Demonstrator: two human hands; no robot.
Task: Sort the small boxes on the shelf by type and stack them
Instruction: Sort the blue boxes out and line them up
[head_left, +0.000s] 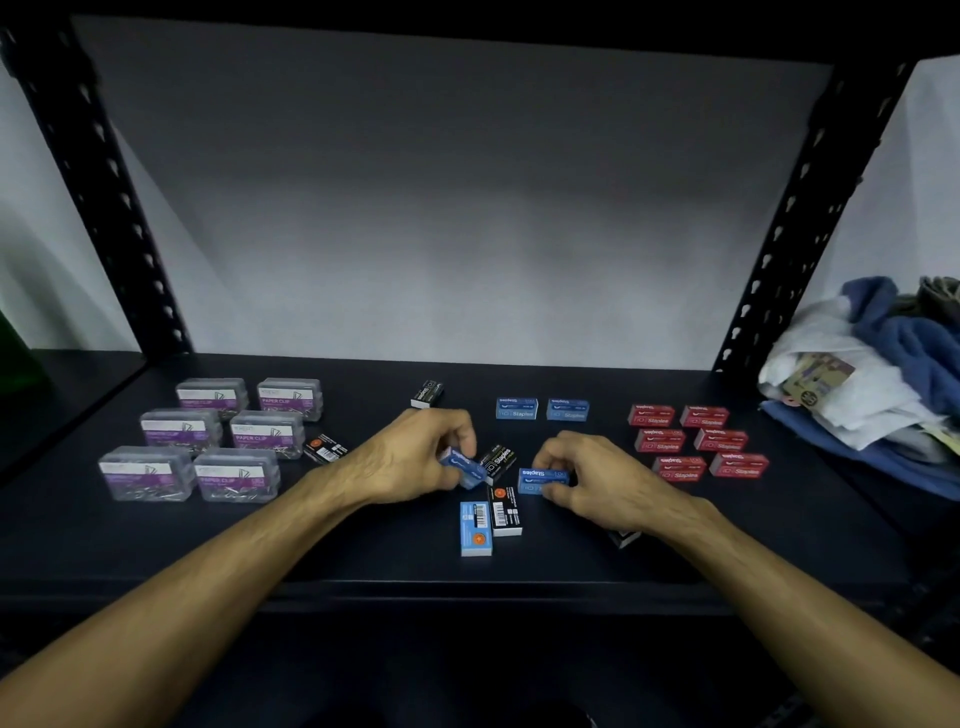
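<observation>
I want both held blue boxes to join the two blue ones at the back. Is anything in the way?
Nothing visible blocks the right hand's blue box. A black staples box lies beside the left hand's blue box, toward the blue pair.

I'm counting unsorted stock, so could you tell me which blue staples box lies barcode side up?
The blue staples box nearest the shelf's front edge; the other blue ones show their labels.

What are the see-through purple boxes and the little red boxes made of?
The clear paper-clip boxes with purple labels look like hard, glossy plastic: metal clips show through the walls. The small red staple boxes look like thin printed cardboard, with a matte face and sharp folded edges, though the dim light leaves that less sure.
</observation>
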